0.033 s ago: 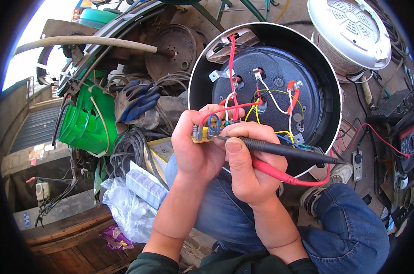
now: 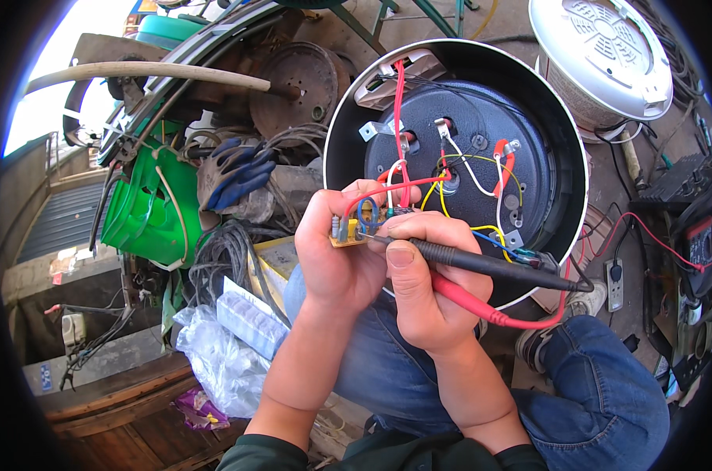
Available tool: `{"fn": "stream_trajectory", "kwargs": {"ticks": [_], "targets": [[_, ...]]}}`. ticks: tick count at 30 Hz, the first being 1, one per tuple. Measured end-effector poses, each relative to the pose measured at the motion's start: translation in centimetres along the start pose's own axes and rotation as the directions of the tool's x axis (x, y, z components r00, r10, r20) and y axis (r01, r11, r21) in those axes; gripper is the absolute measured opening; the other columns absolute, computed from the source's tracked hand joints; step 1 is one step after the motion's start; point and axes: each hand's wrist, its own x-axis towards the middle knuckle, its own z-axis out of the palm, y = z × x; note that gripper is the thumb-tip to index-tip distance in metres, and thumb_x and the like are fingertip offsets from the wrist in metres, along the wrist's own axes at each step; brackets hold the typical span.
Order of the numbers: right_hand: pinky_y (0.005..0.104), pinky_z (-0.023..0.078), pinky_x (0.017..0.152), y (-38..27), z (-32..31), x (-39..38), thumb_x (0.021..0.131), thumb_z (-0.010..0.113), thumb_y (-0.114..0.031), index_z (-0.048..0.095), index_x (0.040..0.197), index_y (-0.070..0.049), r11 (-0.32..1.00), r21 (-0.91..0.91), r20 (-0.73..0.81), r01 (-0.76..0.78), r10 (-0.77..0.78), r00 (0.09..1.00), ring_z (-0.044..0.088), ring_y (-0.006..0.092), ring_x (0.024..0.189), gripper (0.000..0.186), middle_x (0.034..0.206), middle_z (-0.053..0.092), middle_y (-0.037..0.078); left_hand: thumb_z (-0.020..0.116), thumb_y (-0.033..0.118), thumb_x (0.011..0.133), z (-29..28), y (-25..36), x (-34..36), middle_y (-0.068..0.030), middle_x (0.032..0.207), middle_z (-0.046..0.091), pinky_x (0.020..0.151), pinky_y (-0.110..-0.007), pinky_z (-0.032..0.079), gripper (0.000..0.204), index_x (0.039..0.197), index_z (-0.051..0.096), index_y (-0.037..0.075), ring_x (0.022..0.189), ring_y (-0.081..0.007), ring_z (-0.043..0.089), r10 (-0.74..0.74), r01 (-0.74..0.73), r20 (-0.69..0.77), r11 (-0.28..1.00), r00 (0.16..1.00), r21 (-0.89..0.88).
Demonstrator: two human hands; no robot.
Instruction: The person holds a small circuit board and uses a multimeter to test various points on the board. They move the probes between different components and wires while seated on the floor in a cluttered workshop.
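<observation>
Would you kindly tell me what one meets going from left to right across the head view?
Green bucket, work glove, left hand, right hand, power strip, meter.

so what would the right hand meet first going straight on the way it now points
Probably the small circuit board in the left hand; the black probe appears to reach it, though depth is unclear.

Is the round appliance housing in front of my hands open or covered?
Open on the side facing you: no cover hides the inside of the round appliance housing, where red wires and a metal bracket show.
</observation>
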Motion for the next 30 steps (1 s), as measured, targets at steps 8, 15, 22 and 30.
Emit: {"fn": "stream_trajectory", "kwargs": {"ticks": [8,15,22,30], "targets": [[0.0359,0.057,0.077,0.0,-0.1,-0.2,0.095,0.069,-0.015,0.056,0.107,0.001,0.929,-0.216,0.147,0.3,-0.272,0.951,0.068,0.0279,0.084,0.024,0.096,0.067,0.02,0.042,0.018,0.085,0.7,0.4,-0.4,-0.0158,0.093,0.062,0.089,-0.043,0.052,0.023,0.088,0.055,0.0,0.097,-0.0317,0.064,-0.034,0.036,-0.056,0.999,0.998,0.039],[0.0329,0.057,0.071,0.5,0.3,-1.4,0.092,0.074,-0.021,0.058,0.108,-0.001,0.87,-0.324,0.161,0.372,-0.337,0.928,0.069,0.027,0.08,0.03,0.095,0.067,0.018,0.042,0.022,0.086,1.2,0.6,-0.6,-0.0226,0.101,0.065,0.082,-0.046,0.057,0.025,0.091,0.055,0.0,0.085,-0.033,0.067,-0.06,0.061,-0.068,0.998,0.996,0.013],[0.0318,0.055,0.063,-0.1,0.6,-1.7,0.084,0.08,-0.016,0.062,0.111,-0.004,0.851,-0.362,0.183,0.379,-0.334,0.925,0.066,0.0249,0.07,0.035,0.097,0.066,0.016,0.038,0.031,0.092,-0.1,0.2,-0.6,-0.0273,0.113,0.064,0.082,-0.049,0.061,0.037,0.097,0.06,0.001,0.094,-0.0356,0.069,-0.018,0.02,-0.052,0.999,0.998,0.026],[0.0331,0.051,0.059,0.0,0.5,-1.8,0.079,0.081,-0.013,0.064,0.113,-0.004,0.833,-0.374,0.217,0.408,-0.348,0.912,0.064,0.0258,0.07,0.039,0.097,0.066,0.013,0.041,0.02,0.091,1.7,0.5,-1.0,-0.0178,0.101,0.063,0.083,-0.05,0.06,0.026,0.096,0.056,0.001,0.09,-0.031,0.068,-0.028,0.034,-0.142,0.999,0.989,0.041]]}}
